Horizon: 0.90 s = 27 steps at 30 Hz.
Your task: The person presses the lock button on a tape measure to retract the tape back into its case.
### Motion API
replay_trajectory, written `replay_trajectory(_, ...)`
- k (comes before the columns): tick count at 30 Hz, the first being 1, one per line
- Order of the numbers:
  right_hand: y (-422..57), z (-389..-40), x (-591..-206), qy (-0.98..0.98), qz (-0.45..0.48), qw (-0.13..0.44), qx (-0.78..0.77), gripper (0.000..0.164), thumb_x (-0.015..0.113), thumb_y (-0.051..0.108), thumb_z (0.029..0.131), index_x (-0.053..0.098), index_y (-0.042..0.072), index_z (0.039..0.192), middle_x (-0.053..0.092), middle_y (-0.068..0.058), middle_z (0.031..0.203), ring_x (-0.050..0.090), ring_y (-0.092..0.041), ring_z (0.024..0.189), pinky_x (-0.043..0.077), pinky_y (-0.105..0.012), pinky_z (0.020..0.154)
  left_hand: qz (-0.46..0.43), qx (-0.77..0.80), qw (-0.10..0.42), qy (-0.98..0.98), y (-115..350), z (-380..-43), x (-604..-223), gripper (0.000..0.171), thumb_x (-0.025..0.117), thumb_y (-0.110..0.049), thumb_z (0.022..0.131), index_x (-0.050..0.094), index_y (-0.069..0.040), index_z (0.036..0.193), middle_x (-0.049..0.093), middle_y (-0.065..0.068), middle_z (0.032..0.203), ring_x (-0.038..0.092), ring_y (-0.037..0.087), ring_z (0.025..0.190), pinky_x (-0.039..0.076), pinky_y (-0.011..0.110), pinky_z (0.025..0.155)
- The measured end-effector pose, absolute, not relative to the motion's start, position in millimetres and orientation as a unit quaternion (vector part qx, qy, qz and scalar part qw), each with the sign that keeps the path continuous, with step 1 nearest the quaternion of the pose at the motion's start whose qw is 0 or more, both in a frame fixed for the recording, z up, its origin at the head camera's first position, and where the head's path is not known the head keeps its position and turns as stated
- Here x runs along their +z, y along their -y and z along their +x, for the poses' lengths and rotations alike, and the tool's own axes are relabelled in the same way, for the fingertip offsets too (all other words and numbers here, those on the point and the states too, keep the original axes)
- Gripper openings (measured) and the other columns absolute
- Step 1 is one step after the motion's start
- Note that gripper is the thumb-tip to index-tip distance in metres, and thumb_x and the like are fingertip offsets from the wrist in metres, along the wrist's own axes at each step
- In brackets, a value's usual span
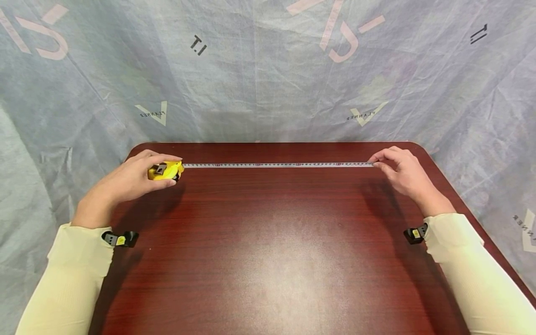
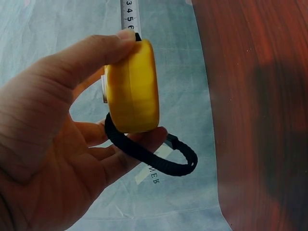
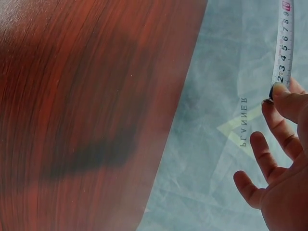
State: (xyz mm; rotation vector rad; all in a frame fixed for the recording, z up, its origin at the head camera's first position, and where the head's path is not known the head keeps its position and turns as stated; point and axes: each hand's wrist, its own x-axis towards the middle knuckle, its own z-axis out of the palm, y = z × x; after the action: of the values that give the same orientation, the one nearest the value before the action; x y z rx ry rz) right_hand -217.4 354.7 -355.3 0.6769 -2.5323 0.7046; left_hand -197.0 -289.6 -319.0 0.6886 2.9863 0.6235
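My left hand (image 1: 134, 174) grips a yellow tape measure (image 1: 167, 171) between thumb and fingers above the table's left side. From its case a white blade (image 1: 268, 165) with printed numbers runs straight across to the right. My right hand (image 1: 404, 170) pinches the blade's end between thumb and index finger, its other fingers spread apart. In the left wrist view, a black strap loop (image 2: 154, 161) hangs from the yellow case (image 2: 134, 89). The right wrist view shows the thumb (image 3: 288, 101) on the dark end hook, with low numbers on the blade (image 3: 284, 48) beside it.
Below the hands lies a dark red wood-grain table (image 1: 268, 242) with rounded far corners. A grey fabric curtain (image 1: 259, 83) printed with letters surrounds its back and sides. Each wrist, below a pale yellow sleeve (image 1: 71, 274), bears a small black camera (image 1: 130, 239) on a strap.
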Motion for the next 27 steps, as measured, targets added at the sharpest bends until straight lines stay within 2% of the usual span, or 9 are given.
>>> replay_trajectory(9, -350.7, -218.1, -356.3, 0.915, 0.238, 0.203, 0.253, 0.019, 0.075, -0.010, 0.088, 0.075, 0.006, 0.097, 0.072, -0.005, 0.094, 0.059, -0.013, 0.091, 0.037, -0.033, 0.080, 0.207, 0.200, 0.025, -0.957, 288.0, -197.4, -318.8, 0.058, 0.080, -0.030, 0.093, 0.057, -0.023, 0.147, 0.053, 0.014, 0.131, 0.050, 0.028, 0.116, 0.043, 0.049, 0.090)
replay_trajectory(21, -345.2, -216.2, -355.6, 0.911, 0.253, 0.202, 0.255, 0.020, 0.076, -0.011, 0.087, 0.075, 0.007, 0.097, 0.072, -0.008, 0.096, 0.060, -0.027, 0.091, 0.036, -0.043, 0.083, 0.217, 0.197, 0.017, -0.956, 286.0, -197.1, -319.4, 0.058, 0.081, -0.028, 0.093, 0.059, -0.023, 0.146, 0.055, 0.014, 0.130, 0.050, 0.027, 0.116, 0.043, 0.049, 0.090)
replay_trajectory(27, -342.9, -215.4, -355.3, 0.914, 0.247, 0.197, 0.256, 0.021, 0.076, -0.009, 0.088, 0.075, 0.009, 0.097, 0.072, -0.008, 0.099, 0.059, -0.029, 0.092, 0.035, -0.048, 0.084, 0.218, 0.199, 0.014, -0.955, 283.6, -196.4, -318.5, 0.057, 0.081, -0.027, 0.093, 0.059, -0.023, 0.145, 0.056, 0.013, 0.127, 0.051, 0.026, 0.115, 0.043, 0.048, 0.089)
